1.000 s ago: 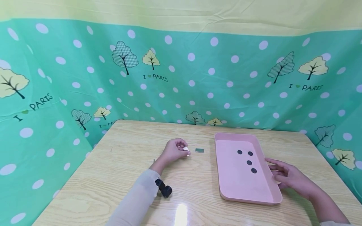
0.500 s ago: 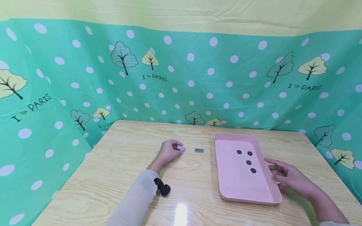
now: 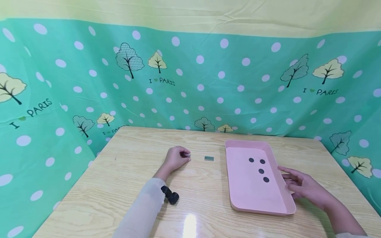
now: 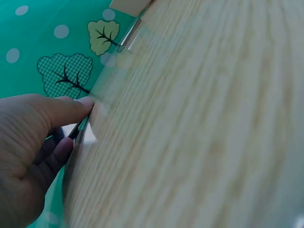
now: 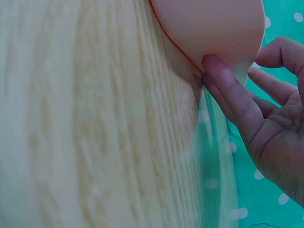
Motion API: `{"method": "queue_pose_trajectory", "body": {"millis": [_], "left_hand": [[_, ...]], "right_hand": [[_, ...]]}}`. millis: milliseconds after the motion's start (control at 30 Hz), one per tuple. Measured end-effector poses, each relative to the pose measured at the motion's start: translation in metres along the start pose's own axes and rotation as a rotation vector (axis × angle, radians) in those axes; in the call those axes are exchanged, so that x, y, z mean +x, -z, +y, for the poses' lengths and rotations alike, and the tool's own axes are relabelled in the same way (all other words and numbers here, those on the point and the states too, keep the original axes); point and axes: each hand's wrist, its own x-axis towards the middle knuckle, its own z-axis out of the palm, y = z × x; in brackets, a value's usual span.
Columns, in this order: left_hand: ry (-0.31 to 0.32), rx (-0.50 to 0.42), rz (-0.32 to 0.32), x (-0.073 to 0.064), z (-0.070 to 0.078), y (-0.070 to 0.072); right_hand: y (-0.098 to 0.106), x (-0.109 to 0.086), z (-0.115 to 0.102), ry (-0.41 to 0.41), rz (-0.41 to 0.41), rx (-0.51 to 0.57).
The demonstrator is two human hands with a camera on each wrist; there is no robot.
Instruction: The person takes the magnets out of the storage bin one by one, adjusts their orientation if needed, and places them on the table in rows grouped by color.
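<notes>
In the head view my left hand [image 3: 175, 159] is low over the table left of centre, pinching a small flat rectangular piece [image 3: 186, 154] between thumb and fingers. The left wrist view shows this piece as a thin dark edge [image 4: 76, 129], close to the tabletop and partly hidden by the fingers. A similar shiny grey-green rectangle [image 3: 209, 158] lies on the table to its right. My right hand [image 3: 306, 187] rests against the right side wall of the pink tray [image 3: 253, 201], its fingers loosely bent at the wall. Several black discs [image 3: 261, 171] lie in the tray.
The light wooden table [image 3: 119, 185] ends at a green dotted curtain [image 3: 178, 82] at the back and sides. A black wrist camera [image 3: 171, 195] sits on my left sleeve. Light reflects off the table's front.
My left hand has drawn slightly left with the small piece, which has turned from showing a pale face to nearly edge-on. The right hand and the tray hold their places.
</notes>
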Motion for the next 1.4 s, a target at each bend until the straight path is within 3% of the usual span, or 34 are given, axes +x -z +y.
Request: {"method": "queue_pose_trajectory", "body": {"millis": [167,533,767,1033,1400], "left_hand": [[0.014,0.022,0.031,-0.0001,-0.0053,0.0000],[0.036,-0.035,0.052,-0.0007,-0.0098,0.0049],[0.009,-0.037,0.061,0.0009,-0.0109,0.0032],[0.008,-0.061,0.036,0.0021,-0.0072,0.0022],[-0.008,-0.072,-0.059,0.0040,-0.0047,0.0067]], "right_hand": [[0.0000,-0.0003,-0.0003,-0.007,0.000,0.010],[-0.0017,-0.0001,-0.0030,-0.021,0.008,0.006],[-0.0018,0.0005,-0.0028,0.014,-0.008,0.006],[-0.0022,0.0003,-0.0030,-0.032,0.019,0.000],[-0.0017,-0.0004,-0.0016,-0.006,0.020,-0.004]]}}
